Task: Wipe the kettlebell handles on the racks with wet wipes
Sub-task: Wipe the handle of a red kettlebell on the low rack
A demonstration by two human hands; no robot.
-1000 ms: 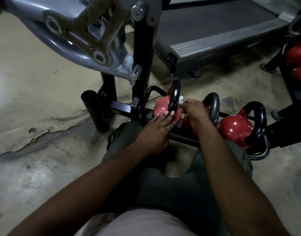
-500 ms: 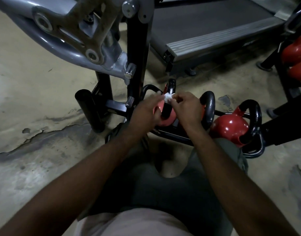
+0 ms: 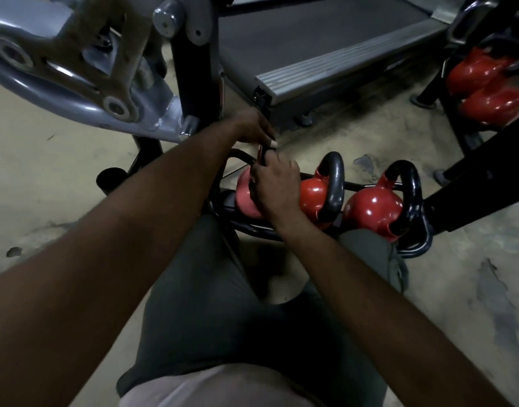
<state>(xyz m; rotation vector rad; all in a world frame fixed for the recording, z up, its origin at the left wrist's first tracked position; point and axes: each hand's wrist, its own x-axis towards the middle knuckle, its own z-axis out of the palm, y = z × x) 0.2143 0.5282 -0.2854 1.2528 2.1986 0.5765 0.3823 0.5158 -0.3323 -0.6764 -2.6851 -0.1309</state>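
On the low rack [image 3: 419, 245], both hands close on the leftmost kettlebell's handle [image 3: 259, 154]: left hand [image 3: 253, 129] far, right hand [image 3: 277, 183] near.

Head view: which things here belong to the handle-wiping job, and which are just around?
Job: left hand, right hand, left kettlebell, middle kettlebell, right kettlebell, low rack.
Around: treadmill, grey machine arm, second rack's kettlebells.

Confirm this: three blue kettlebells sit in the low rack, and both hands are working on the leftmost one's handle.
Wrong on colour. The head view shows the three kettlebells are red, not blue. The left hand and right hand are indeed at the leftmost one's handle.
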